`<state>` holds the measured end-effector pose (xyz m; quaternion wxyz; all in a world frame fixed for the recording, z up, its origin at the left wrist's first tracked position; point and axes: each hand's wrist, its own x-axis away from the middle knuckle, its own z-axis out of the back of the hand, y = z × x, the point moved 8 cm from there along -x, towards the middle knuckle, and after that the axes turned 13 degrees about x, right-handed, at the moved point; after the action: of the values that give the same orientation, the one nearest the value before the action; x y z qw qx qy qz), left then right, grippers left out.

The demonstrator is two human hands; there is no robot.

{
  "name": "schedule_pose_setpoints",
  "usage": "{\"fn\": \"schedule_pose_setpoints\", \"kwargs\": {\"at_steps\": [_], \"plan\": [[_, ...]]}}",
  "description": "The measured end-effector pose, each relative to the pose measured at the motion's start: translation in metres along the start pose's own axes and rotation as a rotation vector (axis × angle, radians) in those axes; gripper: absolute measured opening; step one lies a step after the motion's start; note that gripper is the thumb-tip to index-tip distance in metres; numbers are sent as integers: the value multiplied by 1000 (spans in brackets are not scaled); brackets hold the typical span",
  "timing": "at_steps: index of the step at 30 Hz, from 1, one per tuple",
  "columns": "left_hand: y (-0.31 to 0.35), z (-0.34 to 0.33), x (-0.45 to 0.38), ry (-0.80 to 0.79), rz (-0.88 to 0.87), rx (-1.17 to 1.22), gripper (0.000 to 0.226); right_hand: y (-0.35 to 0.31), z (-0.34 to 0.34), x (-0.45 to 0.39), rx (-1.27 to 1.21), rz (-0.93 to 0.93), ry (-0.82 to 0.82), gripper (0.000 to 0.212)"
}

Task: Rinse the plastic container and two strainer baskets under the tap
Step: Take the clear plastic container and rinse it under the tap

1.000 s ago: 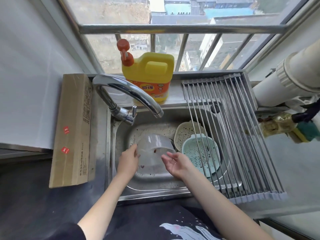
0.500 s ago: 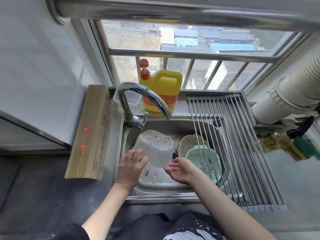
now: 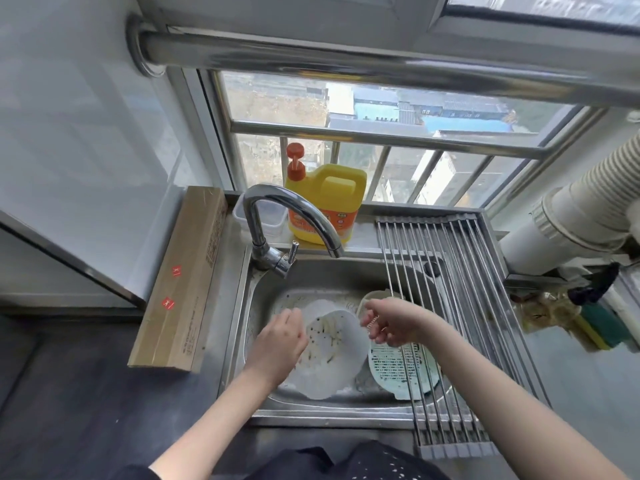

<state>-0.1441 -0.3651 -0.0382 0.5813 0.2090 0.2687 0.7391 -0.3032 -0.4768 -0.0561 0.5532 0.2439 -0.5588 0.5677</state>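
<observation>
Translucent plastic container (image 3: 332,355) lies in the sink (image 3: 249,341), speckled with scraps, left hand (image 3: 277,348) gripping its left rim. Right hand (image 3: 391,323) hovers, fingers loosely curled, empty, over two strainer baskets (image 3: 398,368). Rinsing seems unstarted; the dry tap (image 3: 294,220) needs opening.

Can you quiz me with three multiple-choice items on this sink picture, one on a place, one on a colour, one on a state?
1. Where is the plastic container?
A. in the sink
B. on the drying rack
C. on the window ledge

2. What colour is the detergent jug behind the tap?
A. green
B. yellow
C. white

3. What is the left hand doing?
A. turning the tap lever
B. holding the jug
C. holding the container's rim

Answers:
1 A, it lies tilted in the sink basin.
2 B, yellow body with an orange pump.
3 C, its fingers sit on the container's left edge.
</observation>
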Motion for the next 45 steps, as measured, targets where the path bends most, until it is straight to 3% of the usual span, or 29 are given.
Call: {"fn": "schedule_pose_setpoints", "kwargs": {"at_steps": [2,6,11,13,18,25,29,34,37,40,45], "plan": [[-10,5,-2,20,243,209,23,-21,33,7,83,37,101,41],[-17,29,-11,145,536,634,26,-94,98,41,109,266,371,35],[-10,55,-32,127,693,1011,17,-197,147,94,84,678,803,24],[-3,70,-43,148,701,1092,18,-237,146,101,162,810,892,22],[11,96,-65,185,696,1167,20,-312,123,79,487,904,800,27],[7,113,-91,269,762,1244,21,-354,83,21,767,744,451,46],[1,111,-96,328,774,1271,22,-355,65,-10,980,587,283,71],[-7,108,-98,380,742,1263,23,-354,71,-31,1063,599,358,71],[-10,105,-98,368,728,1232,21,-346,74,-34,1237,567,549,67],[-12,105,-97,354,692,1203,22,-350,58,-30,1371,627,621,72],[-13,107,-84,371,627,1168,23,-374,59,7,1209,807,797,73]]}}
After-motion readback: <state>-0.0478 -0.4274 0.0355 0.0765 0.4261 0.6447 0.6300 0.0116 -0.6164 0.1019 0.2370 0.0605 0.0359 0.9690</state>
